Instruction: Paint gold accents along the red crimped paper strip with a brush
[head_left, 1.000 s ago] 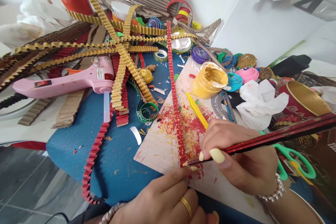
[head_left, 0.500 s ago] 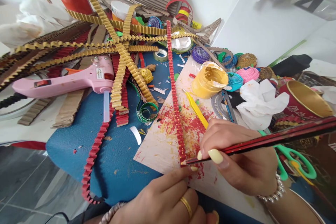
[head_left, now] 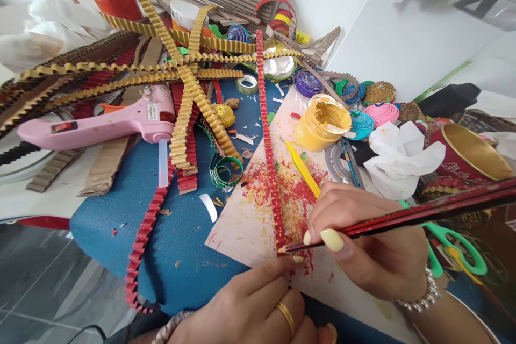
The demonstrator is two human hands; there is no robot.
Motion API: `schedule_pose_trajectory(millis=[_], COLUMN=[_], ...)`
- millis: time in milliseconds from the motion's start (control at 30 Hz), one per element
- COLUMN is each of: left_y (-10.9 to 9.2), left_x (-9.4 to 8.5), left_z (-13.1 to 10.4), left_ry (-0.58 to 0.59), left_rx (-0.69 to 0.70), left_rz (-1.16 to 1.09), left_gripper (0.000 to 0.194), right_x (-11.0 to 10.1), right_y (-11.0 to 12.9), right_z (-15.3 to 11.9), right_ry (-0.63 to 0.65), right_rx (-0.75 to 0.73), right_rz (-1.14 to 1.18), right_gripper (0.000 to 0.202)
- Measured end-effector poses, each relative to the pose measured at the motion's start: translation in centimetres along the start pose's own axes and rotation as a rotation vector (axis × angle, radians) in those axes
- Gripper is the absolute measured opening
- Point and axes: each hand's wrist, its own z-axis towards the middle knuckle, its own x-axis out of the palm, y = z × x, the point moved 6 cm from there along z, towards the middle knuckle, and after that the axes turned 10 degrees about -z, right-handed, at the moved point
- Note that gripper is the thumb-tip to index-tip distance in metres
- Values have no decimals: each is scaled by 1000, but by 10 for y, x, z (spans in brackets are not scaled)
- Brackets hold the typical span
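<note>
My right hand (head_left: 374, 247) grips a long red-and-black paintbrush (head_left: 423, 214), its tip touching the near end of a red corrugated paper strip (head_left: 266, 134). That strip lies lengthwise on a paint-spattered pale board (head_left: 242, 226). My left hand (head_left: 258, 306), with a gold ring, presses its index fingertip on the board right at the strip's near end. An open jar of yellow paint (head_left: 321, 123) stands on the board's far part, with a yellow tweezer (head_left: 301, 167) lying beside it.
A pink glue gun (head_left: 100, 123) lies at left on the blue mat (head_left: 169, 226) among gold corrugated strips (head_left: 189, 91) and red ones. Coloured paper coils (head_left: 358, 124), crumpled tissue (head_left: 399, 158), a red-gold cup (head_left: 463, 156) and green scissors (head_left: 455, 247) crowd the right.
The brush tip has shifted very slightly along the strip's near end. Both hands stay in place.
</note>
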Motion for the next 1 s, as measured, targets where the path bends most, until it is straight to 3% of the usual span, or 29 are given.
schedule_pose_trajectory(millis=[567, 1000], left_y=[-4, -1], left_x=[-2, -5], left_z=[-4, -3], left_ry=[-67, -38], left_rx=[2, -7], left_rz=[141, -21], left_gripper=[38, 45], right_x=[0, -1], right_y=[0, 0], right_z=[1, 1], right_ry=[-3, -5], right_rx=[-1, -9], right_rz=[1, -4], right_gripper=[15, 16])
